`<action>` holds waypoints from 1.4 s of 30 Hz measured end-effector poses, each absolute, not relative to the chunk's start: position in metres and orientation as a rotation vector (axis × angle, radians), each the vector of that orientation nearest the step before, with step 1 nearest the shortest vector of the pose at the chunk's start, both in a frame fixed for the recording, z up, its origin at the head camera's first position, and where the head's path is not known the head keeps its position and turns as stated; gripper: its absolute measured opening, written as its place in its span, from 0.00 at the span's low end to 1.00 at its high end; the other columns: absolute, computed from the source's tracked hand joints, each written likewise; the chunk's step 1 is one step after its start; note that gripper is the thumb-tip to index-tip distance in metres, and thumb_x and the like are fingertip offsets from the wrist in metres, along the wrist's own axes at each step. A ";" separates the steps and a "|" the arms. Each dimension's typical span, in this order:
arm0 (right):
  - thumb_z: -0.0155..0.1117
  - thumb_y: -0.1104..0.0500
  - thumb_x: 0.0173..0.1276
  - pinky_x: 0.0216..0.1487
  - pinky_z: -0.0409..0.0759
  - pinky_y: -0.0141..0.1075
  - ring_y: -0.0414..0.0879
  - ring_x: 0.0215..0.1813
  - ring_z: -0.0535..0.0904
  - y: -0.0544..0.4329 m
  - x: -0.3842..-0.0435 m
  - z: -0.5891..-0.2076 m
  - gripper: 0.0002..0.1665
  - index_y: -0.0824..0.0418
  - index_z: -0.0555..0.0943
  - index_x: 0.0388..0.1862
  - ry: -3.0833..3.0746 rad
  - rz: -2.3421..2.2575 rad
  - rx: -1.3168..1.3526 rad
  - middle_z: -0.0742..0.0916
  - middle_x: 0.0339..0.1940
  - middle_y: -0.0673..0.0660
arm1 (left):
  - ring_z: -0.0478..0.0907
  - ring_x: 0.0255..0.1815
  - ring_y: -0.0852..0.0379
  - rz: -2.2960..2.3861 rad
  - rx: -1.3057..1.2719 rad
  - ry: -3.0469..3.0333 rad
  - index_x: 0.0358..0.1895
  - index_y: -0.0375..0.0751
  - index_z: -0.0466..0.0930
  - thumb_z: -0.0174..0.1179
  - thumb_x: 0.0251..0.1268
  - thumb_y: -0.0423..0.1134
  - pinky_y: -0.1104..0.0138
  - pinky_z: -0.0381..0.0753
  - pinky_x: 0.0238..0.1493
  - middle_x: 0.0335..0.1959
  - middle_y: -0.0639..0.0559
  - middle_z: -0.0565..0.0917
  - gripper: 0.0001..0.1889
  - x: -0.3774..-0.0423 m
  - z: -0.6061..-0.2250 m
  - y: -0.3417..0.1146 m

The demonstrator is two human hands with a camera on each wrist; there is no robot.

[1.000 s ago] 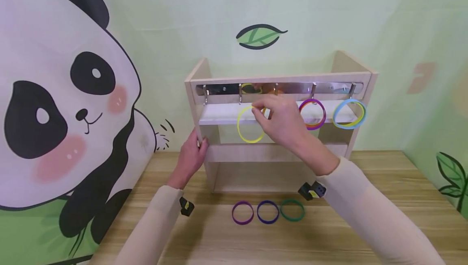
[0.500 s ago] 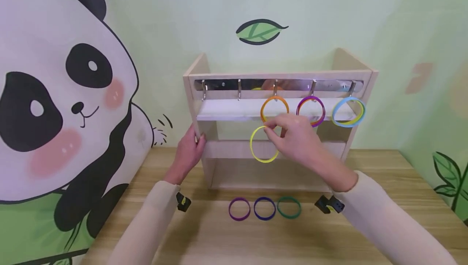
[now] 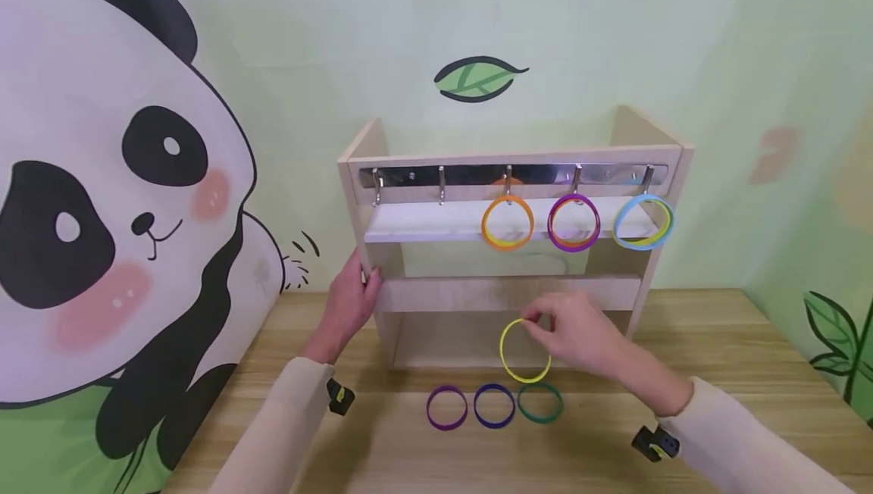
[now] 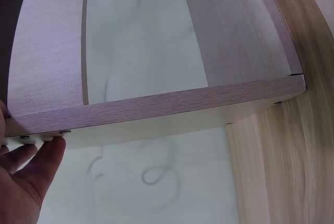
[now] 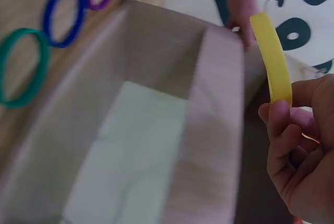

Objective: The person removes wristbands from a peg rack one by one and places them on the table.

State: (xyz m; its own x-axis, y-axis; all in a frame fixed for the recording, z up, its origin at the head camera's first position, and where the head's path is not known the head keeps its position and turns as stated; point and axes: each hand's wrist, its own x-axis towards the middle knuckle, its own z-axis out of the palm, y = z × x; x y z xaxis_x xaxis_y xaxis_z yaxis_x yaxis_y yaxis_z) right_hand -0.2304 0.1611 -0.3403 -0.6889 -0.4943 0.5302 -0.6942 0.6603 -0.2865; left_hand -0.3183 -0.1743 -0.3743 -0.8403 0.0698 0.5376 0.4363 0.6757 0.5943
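Observation:
My right hand (image 3: pixel 580 333) pinches a yellow silicone wristband (image 5: pixel 272 57) between thumb and fingertips, in front of the lower compartment of a small wooden shelf (image 3: pixel 505 294). The band hangs down just above the table. My left hand (image 3: pixel 348 306) grips the shelf's left side panel, its fingers against the outer face in the left wrist view. On the table before the shelf lie a purple wristband (image 3: pixel 447 427), a dark blue wristband (image 3: pixel 494 425) and a green wristband (image 3: pixel 541 420) in a row.
A metal hook rail (image 3: pixel 474 175) runs along the shelf's upper front. From its middle hook hangs an orange wristband (image 3: pixel 485 223) with yellow behind it. Further right hang a purple wristband (image 3: pixel 574 197) over an orange-red one, and a light blue wristband (image 3: pixel 617 227) with a yellow one.
My right hand has come down and to the right from the hooks with the yellow wristband, uncovering the orange one on the middle hook. The left hand keeps its grip on the shelf.

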 end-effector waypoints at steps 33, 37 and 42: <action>0.68 0.66 0.57 0.31 0.80 0.31 0.35 0.31 0.79 0.271 -0.258 -0.461 0.04 0.58 0.85 0.30 -2.712 0.851 0.977 0.86 0.27 0.47 | 0.78 0.50 0.43 -1.039 -0.392 -2.421 0.61 0.40 0.63 0.46 0.70 0.39 0.52 0.83 0.41 0.55 0.39 0.75 0.19 -0.322 -0.370 -0.171; 0.69 0.67 0.55 0.29 0.79 0.30 0.34 0.29 0.78 0.274 -0.260 -0.468 0.03 0.60 0.85 0.28 -2.704 0.829 0.986 0.86 0.25 0.47 | 0.77 0.51 0.43 -1.063 -0.386 -2.434 0.63 0.40 0.62 0.46 0.70 0.39 0.52 0.82 0.42 0.56 0.39 0.74 0.20 -0.321 -0.371 -0.172; 0.69 0.64 0.55 0.30 0.80 0.31 0.34 0.29 0.78 0.276 -0.261 -0.477 0.02 0.62 0.85 0.28 -2.734 0.808 0.953 0.86 0.26 0.47 | 0.77 0.51 0.42 -1.074 -0.361 -2.454 0.62 0.41 0.62 0.45 0.70 0.40 0.51 0.82 0.43 0.57 0.39 0.74 0.20 -0.317 -0.376 -0.174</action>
